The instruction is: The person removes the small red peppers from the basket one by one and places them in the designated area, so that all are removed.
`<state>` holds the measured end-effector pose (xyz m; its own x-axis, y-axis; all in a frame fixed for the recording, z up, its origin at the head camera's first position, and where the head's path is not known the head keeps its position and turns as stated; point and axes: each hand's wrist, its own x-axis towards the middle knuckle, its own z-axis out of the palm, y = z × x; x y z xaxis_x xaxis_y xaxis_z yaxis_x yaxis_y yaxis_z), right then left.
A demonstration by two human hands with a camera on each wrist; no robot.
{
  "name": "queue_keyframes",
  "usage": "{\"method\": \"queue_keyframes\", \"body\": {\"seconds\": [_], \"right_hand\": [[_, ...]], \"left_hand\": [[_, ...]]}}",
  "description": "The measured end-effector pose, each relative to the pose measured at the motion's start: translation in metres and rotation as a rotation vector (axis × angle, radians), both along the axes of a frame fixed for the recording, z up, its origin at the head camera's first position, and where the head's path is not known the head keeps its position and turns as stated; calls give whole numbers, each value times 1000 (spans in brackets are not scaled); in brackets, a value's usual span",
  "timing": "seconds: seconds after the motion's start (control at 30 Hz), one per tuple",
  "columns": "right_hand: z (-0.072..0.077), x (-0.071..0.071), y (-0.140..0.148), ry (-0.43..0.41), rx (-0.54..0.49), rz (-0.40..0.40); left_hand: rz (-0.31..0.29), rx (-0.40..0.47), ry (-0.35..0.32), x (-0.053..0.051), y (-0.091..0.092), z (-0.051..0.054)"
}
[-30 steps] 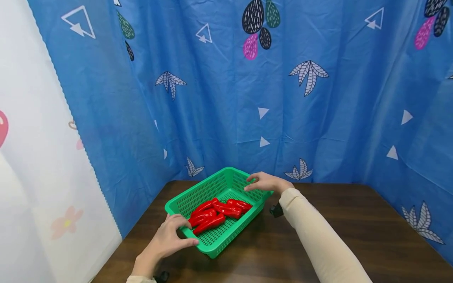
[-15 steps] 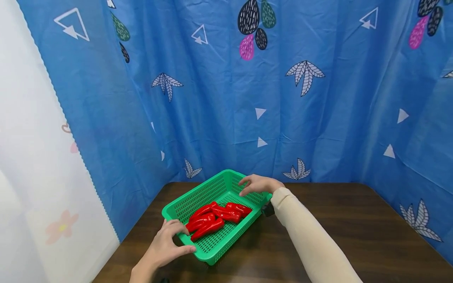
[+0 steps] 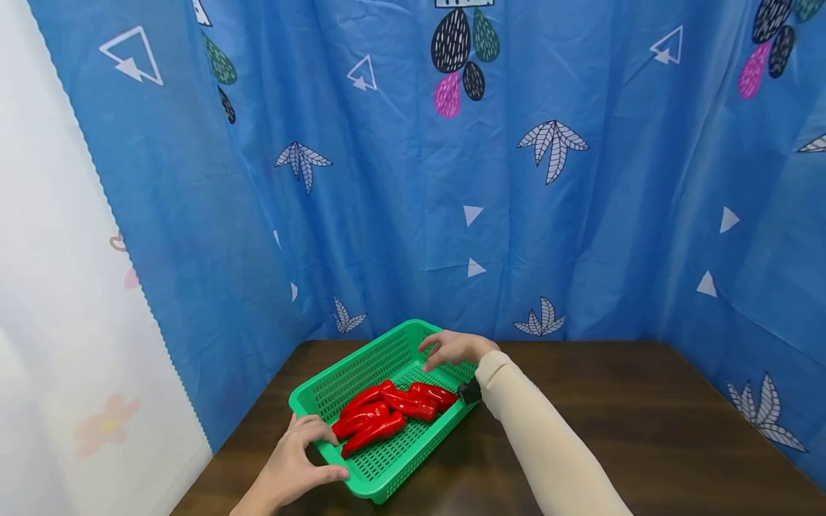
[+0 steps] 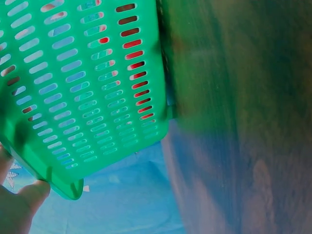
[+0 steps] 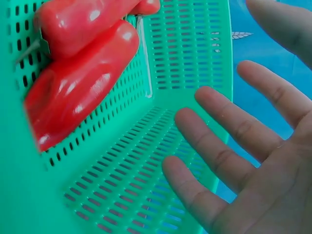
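Observation:
A green slotted basket [image 3: 413, 464] stands on the table, holding several red peppers [image 3: 374, 434] grouped toward its near and middle part. The left hand [image 3: 290, 462] grips the near left rim, thumb and fingers round the edge; the left wrist view shows the thumb against the green rim [image 4: 61, 187]. Over the far right end, the right hand [image 3: 457, 347] hovers with fingers spread and holding nothing. In the right wrist view that hand [image 5: 243, 156] is beside two large peppers [image 5: 83, 87], apart from them.
The dark wooden table [image 3: 581, 430] extends to the right of the basket. A blue patterned curtain [image 3: 387, 215] hangs behind the table, and a white curtain [image 3: 77, 287] hangs at the left.
The right hand has moved left, farther over the basket's inside. Basket, peppers and left hand appear slightly lower and farther left as the head view shifts; the left hand keeps its grip.

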<state>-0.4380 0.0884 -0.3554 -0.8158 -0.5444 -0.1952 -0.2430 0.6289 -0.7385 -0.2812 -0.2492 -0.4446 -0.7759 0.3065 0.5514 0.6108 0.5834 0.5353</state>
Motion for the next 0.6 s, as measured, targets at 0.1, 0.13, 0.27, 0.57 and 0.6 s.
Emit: {"method": "queue_keyframes", "body": {"seconds": [0.1, 0.13, 0.27, 0.57, 0.6], "right_hand": [[-2, 0, -1, -23, -1, 2], [-2, -1, 0, -28, -1, 0], [-1, -3, 3, -52, 14, 1], [-4, -9, -5, -154, 69, 23], [-5, -9, -7, -164, 76, 27]], "left_hand": [[-1, 2, -20, 3, -4, 0], [0, -2, -27, 3, -4, 0], [-8, 4, -52, 2, -2, 1], [-22, 32, -80, 3, -2, 2], [-22, 39, -92, 4, -2, 2]]}}
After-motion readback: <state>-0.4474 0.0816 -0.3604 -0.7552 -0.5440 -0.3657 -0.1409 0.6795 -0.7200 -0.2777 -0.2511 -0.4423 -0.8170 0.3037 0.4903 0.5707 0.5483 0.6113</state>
